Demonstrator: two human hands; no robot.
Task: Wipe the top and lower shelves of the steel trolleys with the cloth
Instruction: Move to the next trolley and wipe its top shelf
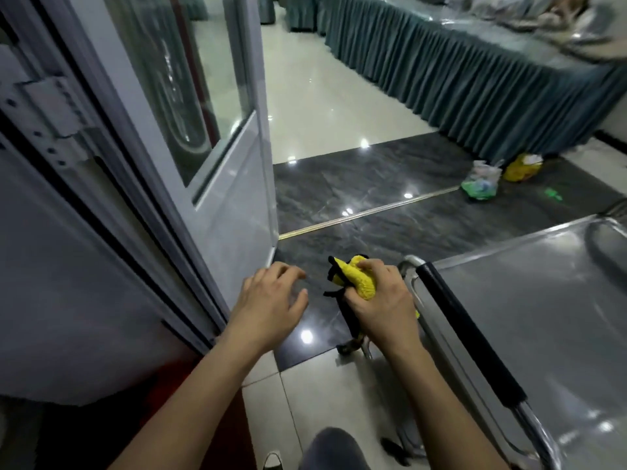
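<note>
The right hand is gripping the bunched yellow cloth beside the trolley, the left hand is hovering spread and empty, so spreading the cloth flat looks wise before wiping the top shelf.

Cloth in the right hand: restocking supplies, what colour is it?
Yellow with black trim, the cloth bunched in the right hand; head view.

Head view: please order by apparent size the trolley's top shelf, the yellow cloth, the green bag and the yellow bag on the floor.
1. trolley's top shelf
2. yellow cloth, though it is nearer the camera
3. green bag and yellow bag: alike, not ranked.
</note>
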